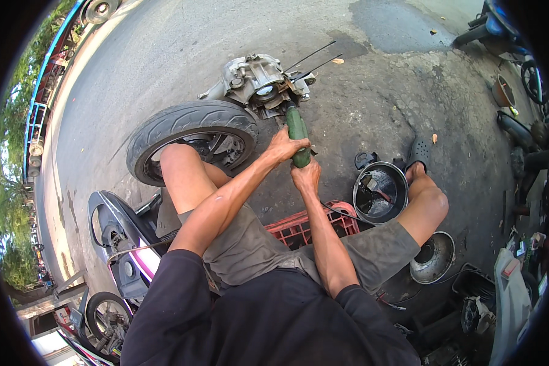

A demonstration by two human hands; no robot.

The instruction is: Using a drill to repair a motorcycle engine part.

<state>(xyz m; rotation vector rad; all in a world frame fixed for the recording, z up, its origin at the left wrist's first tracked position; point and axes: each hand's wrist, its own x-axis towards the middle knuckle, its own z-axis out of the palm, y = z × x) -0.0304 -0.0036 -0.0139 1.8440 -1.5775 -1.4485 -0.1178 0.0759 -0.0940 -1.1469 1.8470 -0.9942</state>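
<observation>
Both my hands are closed on a green corded power tool (297,125), slim like a straight grinder. My left hand (285,146) wraps its body, and my right hand (307,175) grips the rear end, where a black cord trails off. Its front end points at the open side of a grey metal motorcycle engine (253,79) on the ground. The tip is hidden among the engine's parts, so I cannot tell whether it touches. Two long thin studs (314,55) stick out of the engine. A motorcycle wheel with its tire (165,128) lies left of and below the engine.
A red plastic crate (341,210) sits between my legs. By my right foot stands a metal basin (381,219) with dark parts inside; a second round metal bowl (448,244) lies nearer. A partly dismantled motorcycle (128,268) is at left, with more parts along the right.
</observation>
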